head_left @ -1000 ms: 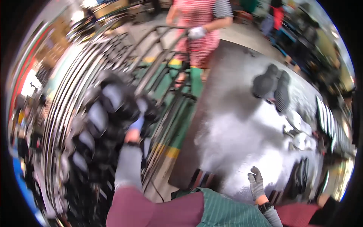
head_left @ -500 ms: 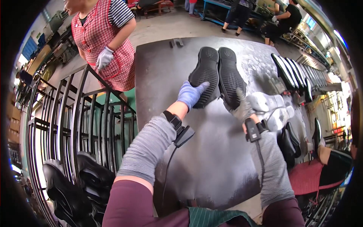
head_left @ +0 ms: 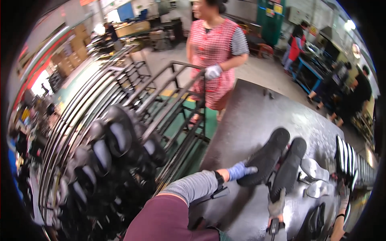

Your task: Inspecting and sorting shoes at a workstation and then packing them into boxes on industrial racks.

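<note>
Two black shoes lie side by side with their ribbed soles facing up. My left hand [head_left: 242, 171], in a pale blue glove, grips the left shoe [head_left: 268, 154] by its near end, thumb over the sole. My right hand [head_left: 276, 204], in a grey glove, holds the near end of the right shoe [head_left: 290, 164]. Both shoes are over a dark metal table [head_left: 241, 120]; whether they touch its surface I cannot tell. Just right of them are silver shoe lasts [head_left: 314, 169].
Left of the table stands a black metal rack [head_left: 173, 104] hung with black shoes [head_left: 120, 132]. A person in a red checked apron [head_left: 211, 44] has a gloved hand at it. More shoes line the right edge [head_left: 348, 154]. Another person's arm [head_left: 339, 219] reaches in at lower right.
My view has swung left, so the table and shoes appear farther right and more of the rack shows. Both hands keep hold of the shoes. The aproned person's hand is now at the rack.
</note>
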A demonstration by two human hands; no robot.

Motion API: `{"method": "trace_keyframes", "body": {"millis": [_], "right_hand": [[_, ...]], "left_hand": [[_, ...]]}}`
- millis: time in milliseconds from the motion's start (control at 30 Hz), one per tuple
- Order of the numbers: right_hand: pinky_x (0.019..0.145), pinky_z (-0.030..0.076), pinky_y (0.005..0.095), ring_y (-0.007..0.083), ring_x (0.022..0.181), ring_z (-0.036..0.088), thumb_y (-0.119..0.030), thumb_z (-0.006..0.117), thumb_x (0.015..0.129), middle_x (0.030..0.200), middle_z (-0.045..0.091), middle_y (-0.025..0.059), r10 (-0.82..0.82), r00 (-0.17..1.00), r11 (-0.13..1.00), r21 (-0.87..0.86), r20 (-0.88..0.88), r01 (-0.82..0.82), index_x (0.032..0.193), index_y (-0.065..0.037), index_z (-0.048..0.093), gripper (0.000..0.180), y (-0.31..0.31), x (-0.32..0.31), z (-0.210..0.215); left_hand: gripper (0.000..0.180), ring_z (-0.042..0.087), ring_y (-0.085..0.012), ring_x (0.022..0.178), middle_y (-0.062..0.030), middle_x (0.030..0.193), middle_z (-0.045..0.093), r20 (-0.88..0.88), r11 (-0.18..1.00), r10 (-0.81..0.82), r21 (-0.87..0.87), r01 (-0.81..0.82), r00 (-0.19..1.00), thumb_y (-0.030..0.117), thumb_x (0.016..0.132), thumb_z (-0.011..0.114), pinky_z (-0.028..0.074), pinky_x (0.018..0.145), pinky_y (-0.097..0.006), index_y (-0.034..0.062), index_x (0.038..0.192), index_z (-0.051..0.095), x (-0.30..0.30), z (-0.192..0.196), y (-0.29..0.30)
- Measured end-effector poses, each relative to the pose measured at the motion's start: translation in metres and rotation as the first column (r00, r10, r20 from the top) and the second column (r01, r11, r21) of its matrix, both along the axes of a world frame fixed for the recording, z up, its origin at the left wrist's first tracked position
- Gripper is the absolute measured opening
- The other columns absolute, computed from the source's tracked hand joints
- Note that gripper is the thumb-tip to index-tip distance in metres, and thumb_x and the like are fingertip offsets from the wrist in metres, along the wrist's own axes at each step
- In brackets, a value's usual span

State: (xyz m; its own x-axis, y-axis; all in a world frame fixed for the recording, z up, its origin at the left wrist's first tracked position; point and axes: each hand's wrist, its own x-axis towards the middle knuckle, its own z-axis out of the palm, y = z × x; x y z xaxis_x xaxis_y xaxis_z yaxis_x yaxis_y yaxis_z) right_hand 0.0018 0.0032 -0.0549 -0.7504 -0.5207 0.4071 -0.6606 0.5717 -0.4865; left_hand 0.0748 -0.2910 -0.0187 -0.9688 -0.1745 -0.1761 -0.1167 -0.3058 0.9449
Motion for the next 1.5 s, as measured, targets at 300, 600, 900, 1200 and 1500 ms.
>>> {"method": "trace_keyframes", "body": {"millis": [300,600,900,1200,1500], "right_hand": [[0.062,0.041,0.0265,0.0178,0.075,0.053,-0.061,0.056,0.082,0.092,0.059,0.0053,0.25,0.049,0.862,-0.246,0.967,0.443,0.124,-0.008,0.048,0.068,0.087,0.158,0.082],[0.077,0.046,0.0292,0.0201,0.088,0.056,-0.054,0.055,0.086,0.107,0.059,0.0086,0.343,0.058,0.842,-0.334,0.937,0.424,0.119,-0.009,0.051,0.056,0.11,0.194,0.086],[0.094,0.041,0.0361,0.0239,0.105,0.056,-0.042,0.061,0.086,0.126,0.051,0.013,0.52,0.25,0.854,-0.501,0.817,-0.138,0.129,-0.002,0.045,0.061,0.013,0.221,0.072],[0.082,0.043,0.0275,0.0116,0.09,0.054,-0.024,0.066,0.084,0.098,0.062,0.0011,0.575,0.319,0.818,-0.542,0.754,-0.193,0.107,-0.005,0.062,0.03,-0.039,0.221,0.062],[0.083,0.045,0.0284,0.0137,0.091,0.056,-0.026,0.065,0.086,0.1,0.063,0.0027,0.545,0.648,0.784,-0.597,0.532,-0.17,0.106,-0.001,0.061,0.031,0.037,0.304,0.091]], "left_hand": [[0.051,0.062,-0.0157,0.092,-0.0057,0.104,0.066,0.317,0.989,0.131,0.027,-0.147,0.939,0.038,0.079,0.072,0.049,0.083,-0.032,0.0093,0.12,0.059,0.263,0.044,0.112],[0.076,0.059,-0.0227,0.101,-0.0114,0.11,0.063,0.486,0.947,0.318,-0.212,-0.243,0.814,0.051,0.074,0.071,0.047,0.089,-0.035,0.0015,0.128,0.049,0.374,0.04,0.234],[0.067,0.055,-0.019,0.101,-0.0091,0.117,0.059,0.521,0.873,-0.267,-0.226,0.432,0.811,0.053,0.084,0.061,0.045,0.092,-0.037,0.0028,0.126,0.051,0.391,0.03,0.166],[0.029,0.059,-0.0149,0.087,-0.0069,0.09,0.068,-0.019,0.959,0.16,-0.236,-0.16,0.987,0.029,0.087,0.059,0.045,0.084,-0.03,0.0032,0.097,0.069,0.234,0.032,0.133],[0.025,0.058,-0.0171,0.091,-0.009,0.095,0.063,-0.25,0.974,0.106,-0.171,-0.152,0.962,0.021,0.088,0.057,0.045,0.085,-0.031,-0.0003,0.1,0.061,0.303,0.079,0.207]]}}
